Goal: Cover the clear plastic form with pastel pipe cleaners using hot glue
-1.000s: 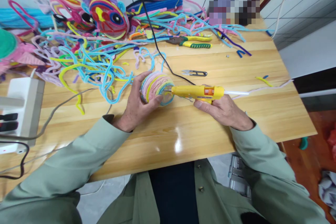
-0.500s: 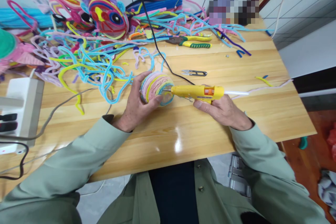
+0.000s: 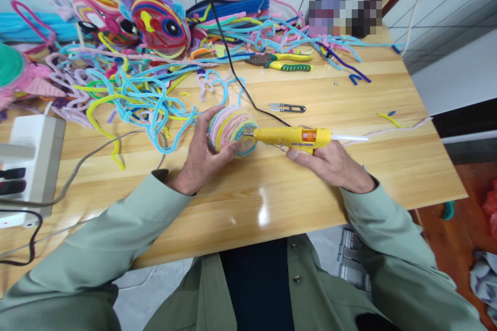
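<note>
My left hand (image 3: 205,152) is wrapped round a ball (image 3: 229,126) covered with coiled pipe cleaners in pink, yellow, lilac and blue. A see-through patch shows at the ball's lower right side. My right hand (image 3: 330,163) grips a yellow hot glue gun (image 3: 291,137) from below, with a clear glue stick (image 3: 349,137) poking out of its back end. The metal nozzle (image 3: 247,134) points left and meets or nearly meets the ball's right side; exact contact I cannot tell. Thread snips (image 3: 288,107) lie just beyond the gun.
Tangled pipe cleaners (image 3: 155,98) spread over the left and back of the table (image 3: 217,222). Two horned, animal-faced pieces (image 3: 159,26) stand at the back. Pliers (image 3: 279,61) lie behind the snips. A black cord (image 3: 225,41) runs down to the gun. A white power strip (image 3: 39,155) stands left.
The glue gun has shifted a hair to the right. Otherwise both hands and the ball keep their places.
</note>
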The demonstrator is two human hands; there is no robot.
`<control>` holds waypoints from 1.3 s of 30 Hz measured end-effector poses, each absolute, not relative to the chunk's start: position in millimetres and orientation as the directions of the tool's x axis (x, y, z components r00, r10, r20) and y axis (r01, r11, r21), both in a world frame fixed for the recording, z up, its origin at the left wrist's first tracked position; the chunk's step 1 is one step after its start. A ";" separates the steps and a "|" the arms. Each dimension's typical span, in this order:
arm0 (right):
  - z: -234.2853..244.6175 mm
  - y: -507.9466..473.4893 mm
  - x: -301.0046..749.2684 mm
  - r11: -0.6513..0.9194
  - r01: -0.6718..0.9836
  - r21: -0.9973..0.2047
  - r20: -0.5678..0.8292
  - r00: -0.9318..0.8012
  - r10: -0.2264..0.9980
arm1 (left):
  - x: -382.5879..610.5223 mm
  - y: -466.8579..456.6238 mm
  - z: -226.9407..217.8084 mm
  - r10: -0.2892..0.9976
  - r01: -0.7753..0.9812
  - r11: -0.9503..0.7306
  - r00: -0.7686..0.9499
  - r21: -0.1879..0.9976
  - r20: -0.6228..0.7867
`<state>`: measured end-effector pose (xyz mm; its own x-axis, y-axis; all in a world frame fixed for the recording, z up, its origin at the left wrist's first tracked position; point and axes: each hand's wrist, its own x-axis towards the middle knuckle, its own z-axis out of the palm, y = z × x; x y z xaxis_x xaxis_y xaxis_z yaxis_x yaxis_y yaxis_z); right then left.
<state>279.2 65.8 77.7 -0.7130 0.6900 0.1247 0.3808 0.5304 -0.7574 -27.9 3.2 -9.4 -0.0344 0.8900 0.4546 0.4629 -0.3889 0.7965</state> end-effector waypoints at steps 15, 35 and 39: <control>77.3 65.4 276.3 0.576 0.353 -0.737 0.182 -0.718 0.672 | -28.6 3.5 -10.1 0.888 0.447 -0.391 -0.047 0.805 0.457; 76.6 65.0 279.2 0.503 0.365 -0.784 0.116 -0.709 0.696 | -28.1 3.9 -10.1 0.890 0.437 -0.387 -0.052 0.812 0.452; 75.1 63.9 281.2 0.492 0.372 -0.787 0.121 -0.689 0.715 | -28.5 4.1 -11.0 0.888 0.449 -0.391 -0.047 0.804 0.458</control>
